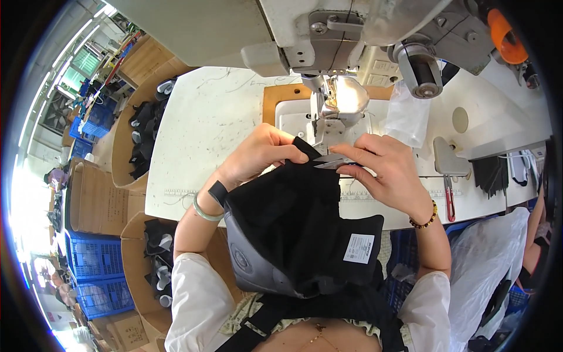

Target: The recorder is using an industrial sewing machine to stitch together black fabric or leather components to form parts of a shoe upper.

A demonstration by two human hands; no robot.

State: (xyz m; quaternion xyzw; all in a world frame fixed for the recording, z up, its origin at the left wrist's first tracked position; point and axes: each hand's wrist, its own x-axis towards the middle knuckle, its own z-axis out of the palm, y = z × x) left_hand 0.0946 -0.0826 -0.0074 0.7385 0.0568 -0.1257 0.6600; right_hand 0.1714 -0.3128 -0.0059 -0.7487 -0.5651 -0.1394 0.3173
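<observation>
My left hand point(262, 154) pinches the upper edge of a black fabric piece point(281, 205) between thumb and fingers. The fabric hangs over the table's front edge toward my body. It has a grey molded panel point(246, 258) on its left side and a white label point(359, 249) at its lower right. My right hand point(387, 167) grips small thread snips point(331, 162), their blades pointing left and close to my left fingertips at the fabric's edge. Just beyond both hands is the sewing machine's needle area point(319, 111).
A white sewing table point(199, 129) carries the machine, with thread bits strewn about. Red-handled scissors point(450, 199) lie at the right, beside hanging black strips point(491, 175). Cardboard boxes point(124, 146) of black pieces and blue crates point(97, 258) stand left. Clear plastic point(492, 252) drapes at lower right.
</observation>
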